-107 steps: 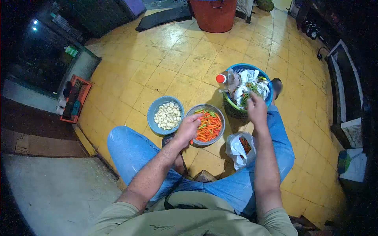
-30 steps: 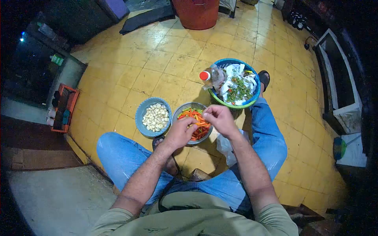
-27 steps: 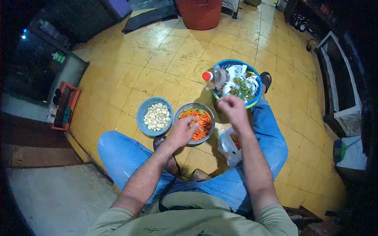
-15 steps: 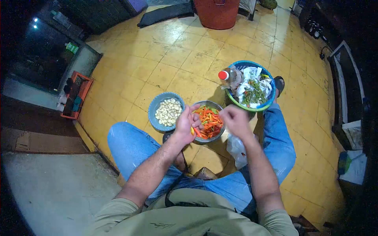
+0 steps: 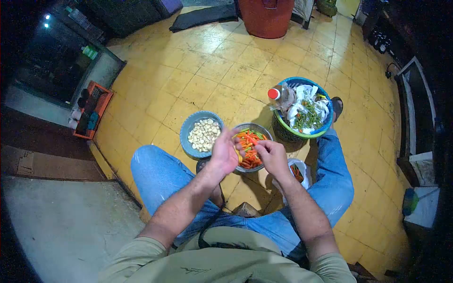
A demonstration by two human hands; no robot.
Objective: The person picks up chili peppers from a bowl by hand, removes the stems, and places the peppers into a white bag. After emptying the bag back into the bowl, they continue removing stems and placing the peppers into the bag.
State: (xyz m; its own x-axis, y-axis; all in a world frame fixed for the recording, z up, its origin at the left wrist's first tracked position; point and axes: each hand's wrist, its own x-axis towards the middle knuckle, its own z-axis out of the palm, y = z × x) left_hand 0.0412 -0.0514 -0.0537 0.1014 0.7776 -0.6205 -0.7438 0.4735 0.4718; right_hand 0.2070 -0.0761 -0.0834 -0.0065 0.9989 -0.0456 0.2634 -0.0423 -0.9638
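My left hand point(image 5: 225, 154) is palm up with its fingers curled round a yellow chili pepper point(image 5: 239, 155). Between the thumb and fingertips of my right hand point(image 5: 274, 160) is a red-orange chili pepper point(image 5: 250, 138). Both hands are over a grey colander point(image 5: 267, 130) heaped with red, orange and green chilies point(image 5: 250, 159). To its left, peeled garlic cloves point(image 5: 204, 135) fill part of a blue bowl point(image 5: 185, 145). Below my right hand, a white plastic bag point(image 5: 307, 178) stands open with red chilies inside, partly hidden by my forearm.
A blue and green basket point(image 5: 296, 134) at the right holds a red-capped bottle point(image 5: 274, 94), white plastic and green stems point(image 5: 306, 115). A red bucket point(image 5: 264, 21) is at the back. An orange crate point(image 5: 101, 108) lies at the left on the yellow tiled floor point(image 5: 222, 66).
My right hand has moved slightly left and down towards my left hand, and a red-orange chili now shows at its fingertips. The plastic bag's opening, with chilies inside, has come into sight.
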